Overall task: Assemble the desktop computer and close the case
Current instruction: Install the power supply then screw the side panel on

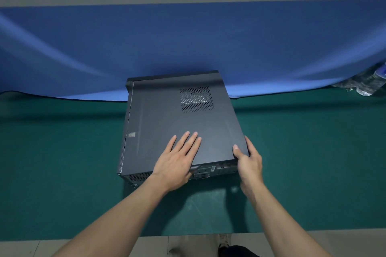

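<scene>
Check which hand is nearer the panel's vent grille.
Left hand: flat on the side panel, just short of the vent grille; right hand grips the panel's near right corner, farther off.

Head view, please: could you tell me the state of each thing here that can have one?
computer case: lying on its side on the green mat, rear ports towards the person.
side panel: laid on top of the case, covering it; whether it is latched cannot be told.
left hand: flat, fingers straight, pressing on the side panel.
right hand: gripping the side panel's near right corner, thumb on top.
</scene>
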`<state>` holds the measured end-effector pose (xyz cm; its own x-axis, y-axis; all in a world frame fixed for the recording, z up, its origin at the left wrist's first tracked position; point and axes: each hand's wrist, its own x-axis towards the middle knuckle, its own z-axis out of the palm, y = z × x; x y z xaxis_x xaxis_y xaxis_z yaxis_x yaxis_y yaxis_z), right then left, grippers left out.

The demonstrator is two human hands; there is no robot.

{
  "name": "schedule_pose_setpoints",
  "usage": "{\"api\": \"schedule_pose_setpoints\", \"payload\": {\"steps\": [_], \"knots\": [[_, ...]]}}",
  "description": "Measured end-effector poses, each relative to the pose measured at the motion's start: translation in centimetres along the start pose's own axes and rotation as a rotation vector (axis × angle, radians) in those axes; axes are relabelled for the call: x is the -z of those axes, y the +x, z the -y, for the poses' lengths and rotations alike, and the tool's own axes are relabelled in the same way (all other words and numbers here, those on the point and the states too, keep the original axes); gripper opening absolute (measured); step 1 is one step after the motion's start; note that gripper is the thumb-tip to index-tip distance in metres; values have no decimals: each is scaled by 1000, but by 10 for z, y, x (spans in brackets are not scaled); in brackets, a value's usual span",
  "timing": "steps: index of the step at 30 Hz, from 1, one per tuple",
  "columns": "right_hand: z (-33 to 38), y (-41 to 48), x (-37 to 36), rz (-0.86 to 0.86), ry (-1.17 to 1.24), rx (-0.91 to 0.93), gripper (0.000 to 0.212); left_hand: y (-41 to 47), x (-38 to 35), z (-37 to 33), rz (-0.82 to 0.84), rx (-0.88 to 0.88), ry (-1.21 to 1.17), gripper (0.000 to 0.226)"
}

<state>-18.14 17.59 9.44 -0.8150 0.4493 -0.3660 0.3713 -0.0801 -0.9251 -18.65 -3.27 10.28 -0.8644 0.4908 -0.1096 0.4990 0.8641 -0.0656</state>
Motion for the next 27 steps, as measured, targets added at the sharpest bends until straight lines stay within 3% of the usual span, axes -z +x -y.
{"api": "schedule_pose_setpoints", "payload": {"steps": [4,7,9,17,24,27], "knots": [[9,6,12,79,-468,129,54,-7,0,-8,25,36,11,98],[11,4,8,48,-863,268,60,-8,1,-6,34,19,22,101],[10,-2,1,18,-985,326,64,-10,2,-1,36,28,16,97],[1,-6,2,19,-916,327,59,-6,-5,-8,-32,24,-33,85],[3,4,-6,-21,-924,345,58,12,-8,7,44,-30,-47,111],[-1,10,0,51,-837,342,63,7,-3,10,20,-41,-121,103]]}}
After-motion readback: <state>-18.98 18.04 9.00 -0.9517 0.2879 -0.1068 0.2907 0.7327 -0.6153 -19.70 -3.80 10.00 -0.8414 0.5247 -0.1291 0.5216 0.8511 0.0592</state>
